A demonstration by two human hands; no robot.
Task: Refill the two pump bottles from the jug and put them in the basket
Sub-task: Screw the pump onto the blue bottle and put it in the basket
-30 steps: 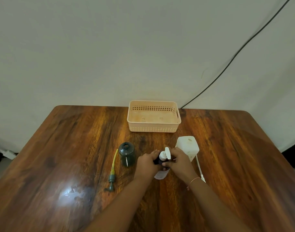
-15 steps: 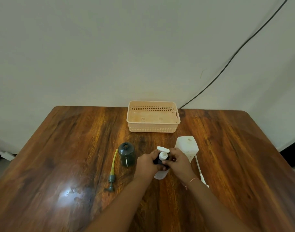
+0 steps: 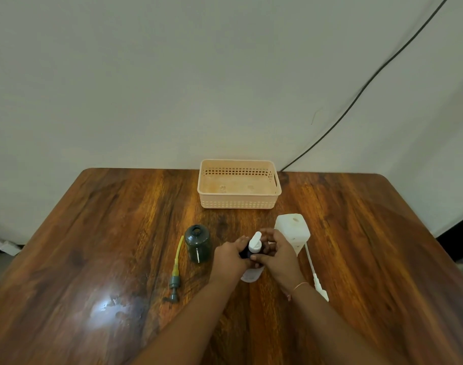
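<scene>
My left hand (image 3: pixel 230 255) grips a small bottle with a dark neck and a pale lower body (image 3: pixel 250 277) at the table's middle. My right hand (image 3: pixel 277 252) pinches the collar of the white pump head (image 3: pixel 254 245) on top of it. A dark green bottle (image 3: pixel 197 243) stands open to the left, and its grey pump with a yellow tube (image 3: pixel 175 270) lies beside it. Just right of my hands, a white container (image 3: pixel 292 229) stands open. A white pump with a tube (image 3: pixel 314 275) lies next to it. The peach basket (image 3: pixel 238 204) sits empty at the far edge.
The wooden table (image 3: pixel 93 233) has a glare patch near the front left (image 3: pixel 106 306). A black cable (image 3: pixel 356 96) runs down the wall behind the basket's right corner. The wall stands close behind the table's far edge.
The white pump head has turned under my right hand's fingers, and its spout now points away from me. Both hands stay at the same spot on the bottle.
</scene>
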